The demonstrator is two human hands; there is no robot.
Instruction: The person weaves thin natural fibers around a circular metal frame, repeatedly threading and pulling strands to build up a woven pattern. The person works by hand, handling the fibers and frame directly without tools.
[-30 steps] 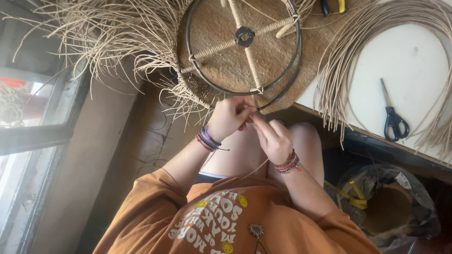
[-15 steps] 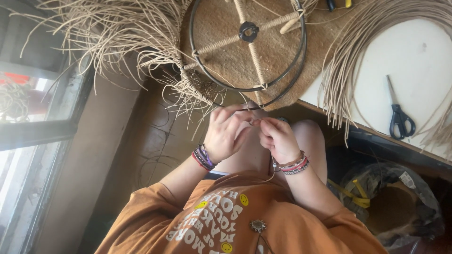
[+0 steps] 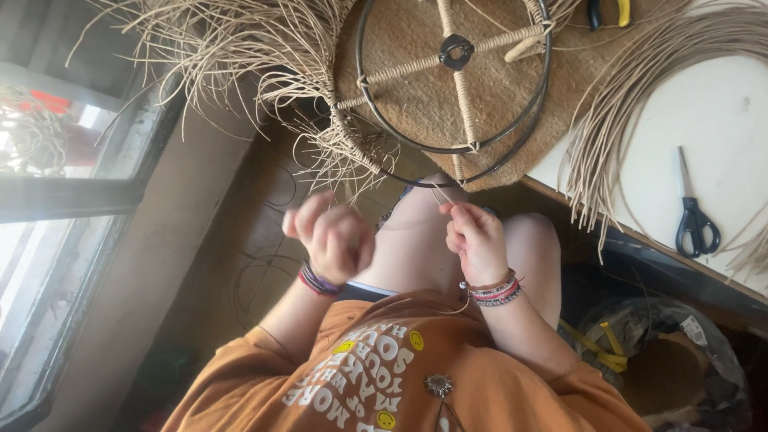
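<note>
Two bare hands, raised above the person's lap below a round woven piece. Right hand (image 3: 478, 240): fingertips (image 3: 453, 210) pressed together in a pinch on a thin pale rattan strand (image 3: 441, 195) that runs up toward the lower rim of the frame; remaining fingers curled into the palm, wrist bent back, stack of beaded bracelets (image 3: 496, 291) at the wrist, forearm running down to an orange sleeve. Left hand (image 3: 332, 237): blurred, fingers curled loosely toward the palm, knuckles upward; whether it grips anything cannot be told; dark and purple wristbands (image 3: 317, 282) at the wrist; held apart from the right hand, level with it. Round wire frame (image 3: 453, 88): two dark metal rings, one over the other, with four strand-wrapped spokes meeting at a dark centre hub (image 3: 456, 50); left rim partly wrapped, loose strand ends (image 3: 240, 56) bristling out to the left. Frame rests on a brown woven mat (image 3: 416, 100) at the edge of a white table (image 3: 704, 120). Bundle of long rattan strands (image 3: 640, 96) curves across the table. Black-handled scissors (image 3: 693, 216) lie shut on the table, well apart from the hands. Yellow-handled pliers (image 3: 605, 11) at the top edge. Orange printed shirt (image 3: 384, 384) in the foreground; window (image 3: 56, 144) at left.
</note>
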